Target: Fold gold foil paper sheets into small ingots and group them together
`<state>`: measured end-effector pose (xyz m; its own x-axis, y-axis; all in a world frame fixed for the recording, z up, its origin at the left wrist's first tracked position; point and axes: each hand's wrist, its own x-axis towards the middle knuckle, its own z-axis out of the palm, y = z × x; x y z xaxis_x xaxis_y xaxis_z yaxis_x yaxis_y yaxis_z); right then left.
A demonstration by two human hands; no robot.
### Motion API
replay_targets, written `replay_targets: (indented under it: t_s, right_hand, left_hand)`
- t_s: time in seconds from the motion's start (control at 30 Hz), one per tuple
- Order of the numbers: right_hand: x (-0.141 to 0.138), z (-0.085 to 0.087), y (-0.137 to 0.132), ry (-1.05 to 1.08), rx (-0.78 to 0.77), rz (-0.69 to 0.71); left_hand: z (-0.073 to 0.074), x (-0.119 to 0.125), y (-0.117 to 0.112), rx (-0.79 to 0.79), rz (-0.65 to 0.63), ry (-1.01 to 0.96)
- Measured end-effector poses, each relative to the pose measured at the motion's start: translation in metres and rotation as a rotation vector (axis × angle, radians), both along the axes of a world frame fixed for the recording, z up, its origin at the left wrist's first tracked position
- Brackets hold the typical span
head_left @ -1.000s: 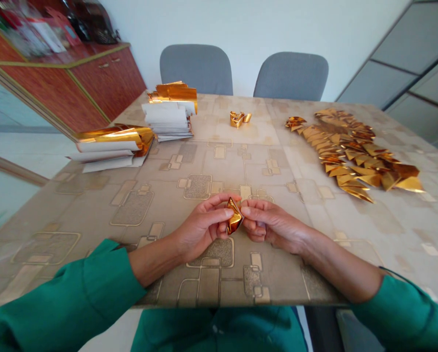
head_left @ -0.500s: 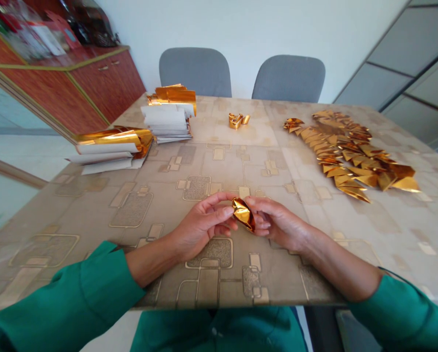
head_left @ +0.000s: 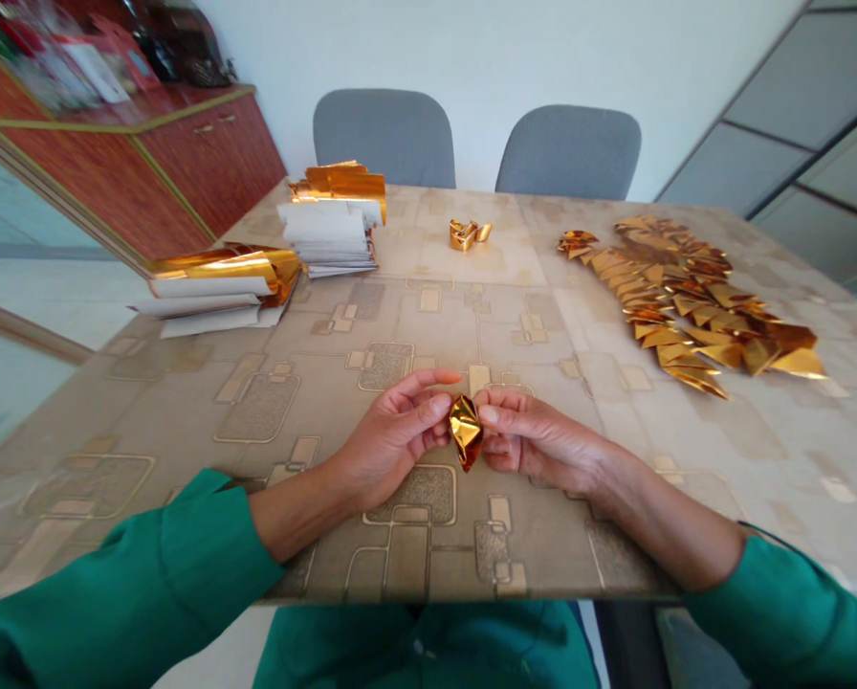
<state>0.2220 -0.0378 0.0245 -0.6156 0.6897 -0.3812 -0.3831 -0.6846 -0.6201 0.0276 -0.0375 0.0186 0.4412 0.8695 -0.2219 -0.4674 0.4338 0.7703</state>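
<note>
Between my two hands, above the near part of the table, is a folded gold foil paper piece (head_left: 466,431), pointed at its lower end and shiny. My left hand (head_left: 400,431) pinches its left side with the thumb and curled fingers, while the index finger reaches out over the top. On the other side, my right hand (head_left: 536,431) grips the piece's right edge between thumb and fingers. The fingertips behind the foil are partly hidden.
At the right lies a spread of folded gold pieces (head_left: 687,297). A small gold foil curl (head_left: 464,235) sits at the back middle. Two stacks of gold-and-white paper, one near (head_left: 213,289) and one farther (head_left: 332,234), stand at the left. Grey chairs (head_left: 385,139) are behind the table.
The gold foil piece has turned more upright and shifted slightly left. My right thumb and fingers have moved left and closed on its edge.
</note>
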Motion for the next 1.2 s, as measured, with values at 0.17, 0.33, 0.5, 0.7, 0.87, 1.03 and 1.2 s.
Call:
replay_targets:
  t_s: [0.17, 0.33, 0.5, 0.7, 0.87, 1.03, 1.2]
  right_hand:
    - [-0.0006, -0.0008, 0.0008, 0.021, -0.002, -0.016]
    - [-0.0021, -0.0026, -0.0011, 0.017, 0.038, -0.01]
    - [-0.0017, -0.0026, -0.0022, -0.039, 0.06, 0.028]
    - [-0.0022, -0.0015, -0.0018, -0.03, 0.075, 0.032]
    - [-0.0023, -0.0027, -0.0014, -0.03, 0.066, 0.04]
    - [-0.0025, -0.0031, -0.0018, -0.02, 0.075, 0.042]
    - [-0.0033, -0.003, -0.0026, -0.03, 0.08, 0.065]
  left_hand:
    - [0.0031, -0.0011, -0.0021, 0.024, -0.076, 0.018]
    - [0.0052, -0.0008, -0.0039, 0.022, -0.086, 0.069]
    - [0.0048, -0.002, -0.0035, -0.025, -0.111, 0.077]
    - [0.0053, -0.0029, -0.0011, -0.034, -0.106, 0.058]
    - [0.0047, -0.0033, -0.0004, -0.02, -0.104, 0.096]
    - [0.0041, -0.0017, -0.0022, 0.054, -0.091, 0.174]
    - [0.0031, 0.0013, -0.0037, 0.096, -0.054, 0.274]
